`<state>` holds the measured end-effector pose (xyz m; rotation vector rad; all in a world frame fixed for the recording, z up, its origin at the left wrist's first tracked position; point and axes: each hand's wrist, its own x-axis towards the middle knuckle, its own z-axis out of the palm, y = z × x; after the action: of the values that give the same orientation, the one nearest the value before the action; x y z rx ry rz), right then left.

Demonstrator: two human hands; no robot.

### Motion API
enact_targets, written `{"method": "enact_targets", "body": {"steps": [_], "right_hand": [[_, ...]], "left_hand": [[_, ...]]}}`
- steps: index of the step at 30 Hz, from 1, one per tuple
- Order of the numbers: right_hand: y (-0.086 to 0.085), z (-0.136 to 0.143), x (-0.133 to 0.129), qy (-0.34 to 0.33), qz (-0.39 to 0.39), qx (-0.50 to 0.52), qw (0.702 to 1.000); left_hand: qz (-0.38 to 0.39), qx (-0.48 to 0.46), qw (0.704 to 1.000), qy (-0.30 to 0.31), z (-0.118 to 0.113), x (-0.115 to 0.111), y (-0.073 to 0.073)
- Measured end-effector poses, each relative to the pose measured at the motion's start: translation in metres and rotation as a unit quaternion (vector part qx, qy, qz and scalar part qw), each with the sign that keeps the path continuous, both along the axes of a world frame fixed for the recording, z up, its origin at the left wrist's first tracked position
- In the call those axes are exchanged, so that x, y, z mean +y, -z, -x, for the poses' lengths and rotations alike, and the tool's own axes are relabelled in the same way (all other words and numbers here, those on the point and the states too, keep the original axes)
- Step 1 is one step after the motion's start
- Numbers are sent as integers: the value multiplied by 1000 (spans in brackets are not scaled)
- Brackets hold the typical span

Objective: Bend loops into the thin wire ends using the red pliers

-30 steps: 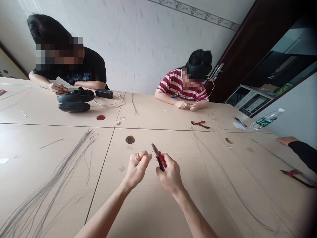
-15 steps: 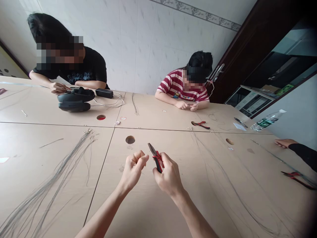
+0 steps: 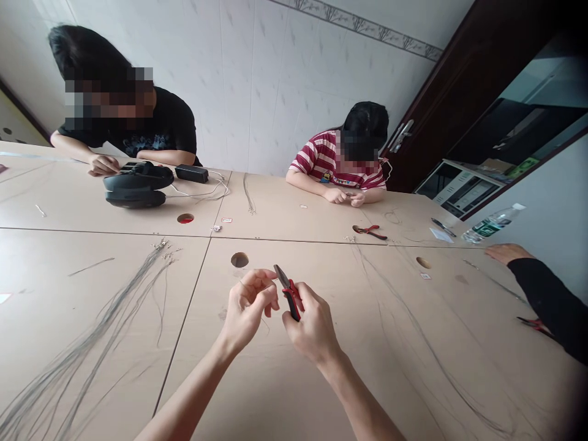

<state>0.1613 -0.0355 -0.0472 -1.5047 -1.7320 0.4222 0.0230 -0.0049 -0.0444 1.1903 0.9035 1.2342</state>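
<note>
My left hand (image 3: 250, 304) is half curled beside the plier tips, its index finger at or very near the jaws. A thin wire (image 3: 266, 326), faint against the table, hangs from its fingers. In my right hand (image 3: 315, 318) I grip pliers (image 3: 290, 293) with red and black handles, jaws tilted up and to the left. Whether anything sits between the jaws is too small to make out.
Bundled wires (image 3: 120, 288) lie left, loose wires (image 3: 413, 324) right. Beyond are a black device (image 3: 138, 185), other pliers (image 3: 370, 231), a water bottle (image 3: 493, 223) and a cable hole (image 3: 239, 260). Two people sit opposite; a dark-sleeved arm (image 3: 546, 294) reaches in at right.
My left fingers have loosened from a closed fist and moved against the plier tips, with a thin wire now showing below. The dark-sleeved arm at right has reached further in over the table.
</note>
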Motion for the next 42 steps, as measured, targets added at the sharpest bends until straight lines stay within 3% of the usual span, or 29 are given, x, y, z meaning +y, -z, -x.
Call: {"method": "enact_targets", "body": {"steps": [7, 34, 42], "right_hand": [[1, -2, 1, 2, 0, -9, 1000], [10, -6, 3, 11, -6, -8, 1000], [8, -7, -1, -10, 36, 66, 997]], "left_hand": [[27, 14, 999, 13, -1, -3, -6], [49, 21, 998, -38, -12, 4, 1], [45, 27, 998, -33, -13, 5, 5]]}}
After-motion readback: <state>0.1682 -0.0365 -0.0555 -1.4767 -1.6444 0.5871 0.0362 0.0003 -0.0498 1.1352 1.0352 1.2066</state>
